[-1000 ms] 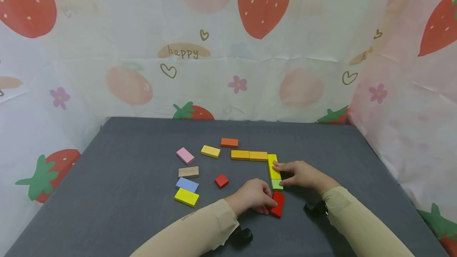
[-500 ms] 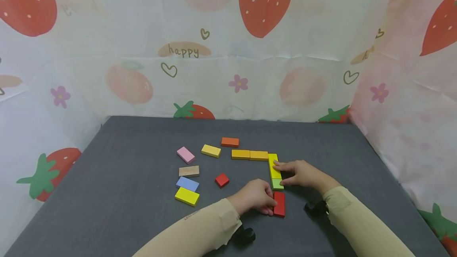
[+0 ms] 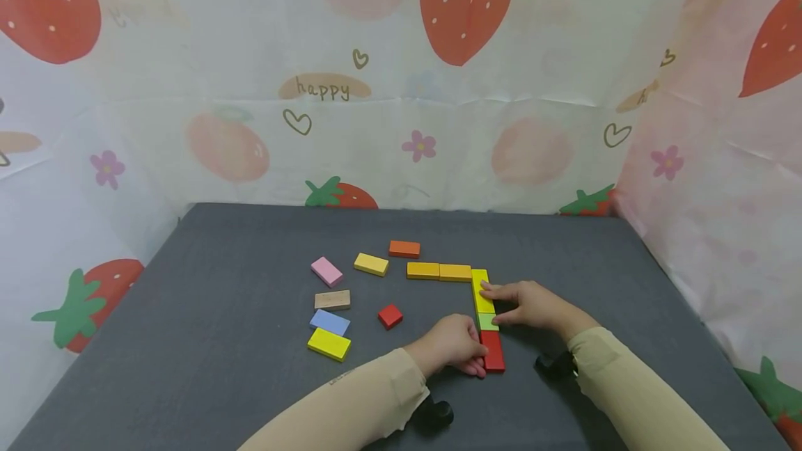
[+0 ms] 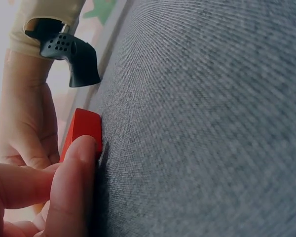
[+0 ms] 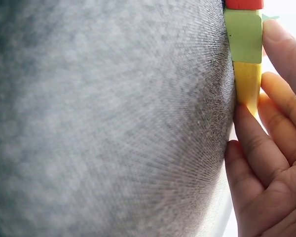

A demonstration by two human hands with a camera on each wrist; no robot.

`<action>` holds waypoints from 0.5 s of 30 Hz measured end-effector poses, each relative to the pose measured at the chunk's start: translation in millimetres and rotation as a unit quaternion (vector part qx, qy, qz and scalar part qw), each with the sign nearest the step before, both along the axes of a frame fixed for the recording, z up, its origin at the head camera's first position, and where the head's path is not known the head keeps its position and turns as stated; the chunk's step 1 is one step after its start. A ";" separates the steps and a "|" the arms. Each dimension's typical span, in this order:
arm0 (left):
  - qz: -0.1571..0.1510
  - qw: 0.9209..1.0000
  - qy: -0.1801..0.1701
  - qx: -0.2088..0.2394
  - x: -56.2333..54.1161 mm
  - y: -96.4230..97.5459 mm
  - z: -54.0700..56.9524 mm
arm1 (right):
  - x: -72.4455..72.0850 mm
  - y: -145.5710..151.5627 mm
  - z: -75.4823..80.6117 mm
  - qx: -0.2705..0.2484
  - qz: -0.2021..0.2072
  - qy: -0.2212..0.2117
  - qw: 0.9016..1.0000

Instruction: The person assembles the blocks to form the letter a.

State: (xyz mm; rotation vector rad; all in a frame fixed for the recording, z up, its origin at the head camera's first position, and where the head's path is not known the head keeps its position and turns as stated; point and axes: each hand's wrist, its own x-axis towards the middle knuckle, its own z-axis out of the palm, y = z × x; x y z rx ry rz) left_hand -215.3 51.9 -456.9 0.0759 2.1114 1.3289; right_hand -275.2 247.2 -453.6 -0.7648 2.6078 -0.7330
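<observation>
A long red block (image 3: 493,353) lies flat at the near end of a column on the right, its far end against a light green block (image 3: 487,321). My left hand (image 3: 447,345) holds the red block by its left side with curled fingers; the left wrist view shows a fingertip against the same red block (image 4: 86,123). Beyond the green block lies a yellow block (image 3: 480,298). On the right, my right hand (image 3: 539,306) rests its thumb by the green block and its fairly straight fingers on the yellow one, as the right wrist view also shows.
Two amber blocks (image 3: 438,271) run left from the yellow block's far end. Loose around them lie an orange block (image 3: 404,249), a pale yellow one (image 3: 371,264), pink (image 3: 327,271), wooden (image 3: 332,300), blue (image 3: 330,322), bright yellow (image 3: 328,344) and a small red block (image 3: 390,317) on the grey table (image 3: 250,263).
My left hand has straightened the slanted red block into line with the column and slid it forward until it meets the green block. My right hand has stayed at the yellow and green blocks.
</observation>
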 end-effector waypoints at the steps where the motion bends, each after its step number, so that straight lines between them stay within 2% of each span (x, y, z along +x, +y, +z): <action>1: 0.001 1.000 0.000 0.002 -0.2 0.2 -0.2 | -0.2 0.2 -0.1 -0.001 0.000 -0.001 1.000; 15: -0.010 1.000 -0.004 0.008 -2.5 -2.0 -0.5 | -0.2 -0.2 0.1 -0.005 -0.001 -0.007 1.000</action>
